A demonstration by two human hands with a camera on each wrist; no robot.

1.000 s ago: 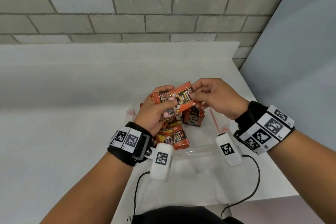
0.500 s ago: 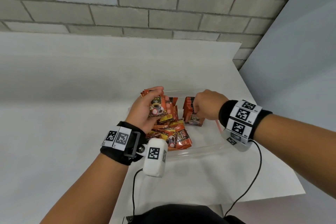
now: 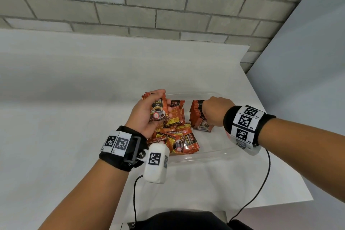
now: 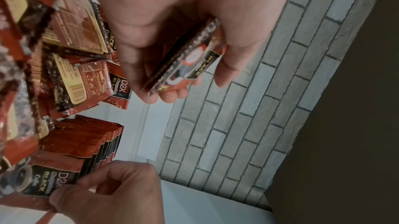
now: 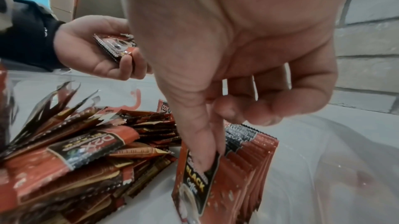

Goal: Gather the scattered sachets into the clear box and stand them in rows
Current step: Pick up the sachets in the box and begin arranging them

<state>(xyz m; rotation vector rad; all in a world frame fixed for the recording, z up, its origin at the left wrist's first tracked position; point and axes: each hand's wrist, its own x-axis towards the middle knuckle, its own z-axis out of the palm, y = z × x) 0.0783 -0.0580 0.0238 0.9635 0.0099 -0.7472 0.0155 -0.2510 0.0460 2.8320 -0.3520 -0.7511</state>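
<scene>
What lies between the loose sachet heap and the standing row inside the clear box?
Only a narrow strip of bare box floor separates heap from row, clearest in the right wrist view.

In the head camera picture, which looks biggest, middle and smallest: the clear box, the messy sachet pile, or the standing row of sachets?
1. clear box: it holds everything.
2. messy sachet pile: it spreads over the box's left side.
3. standing row: smallest, though the right hand hides part of it.

sachets (image 3: pixel 171 136): red-black, loose heap | row (image 3: pixel 197 114) upright | clear box (image 3: pixel 214 152)
</scene>
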